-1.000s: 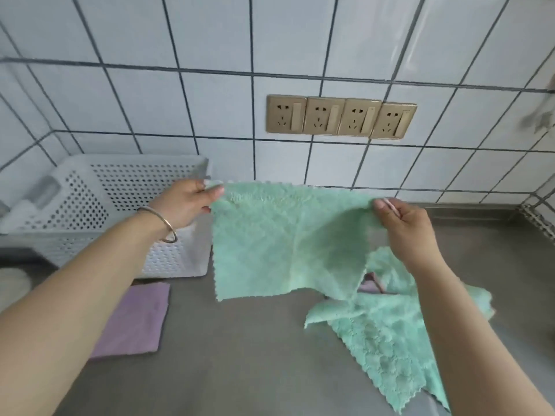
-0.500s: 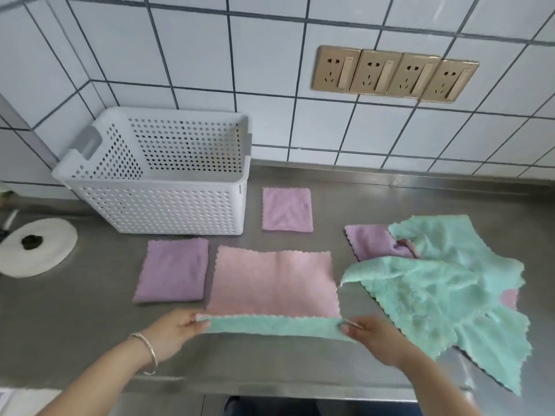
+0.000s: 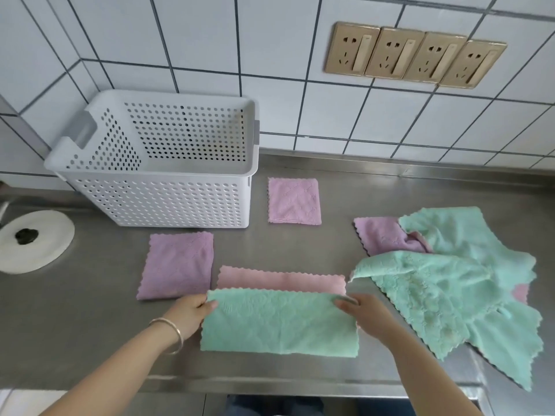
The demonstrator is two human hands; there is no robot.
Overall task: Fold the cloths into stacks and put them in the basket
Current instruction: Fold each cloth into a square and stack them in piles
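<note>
Steel, brushed and dull grey, makes up the desk (image 3: 90, 340), which runs under a wall of white tiles (image 3: 210, 40) with dark grout. At the left edge lies a flat round white disc (image 3: 45, 250) with a dark lump at its middle. Behind it, toward the back left corner, stands the basket (image 3: 156, 202), white plastic, box-shaped, its walls punched with rows of round holes and a grey grip set in its left end; nothing can be seen inside it. Just in front of the basket lies a folded purple cloth (image 3: 177, 265), fluffy, roughly square, with scalloped edges. A smaller folded pink-lilac cloth (image 3: 294, 201) lies near the back edge, just right of the basket.

At the front edge, the left hand (image 3: 192, 313), a metal bangle (image 3: 171, 334) on its wrist, pinches the far left corner of a mint green cloth (image 3: 279, 322); the right hand (image 3: 365, 315) pinches the far right corner. This green cloth is a soft rectangle with pinked edges, spread over a pink cloth (image 3: 282, 279) whose far strip shows beyond it.

Toward the right edge sits a rumpled heap of green cloths (image 3: 450, 280), with a purple cloth (image 3: 381, 235) poking out at its back left and a bit of pink at its right. On the wall above, four brass-coloured sockets (image 3: 414, 55) sit in a row; no writing is legible.
</note>
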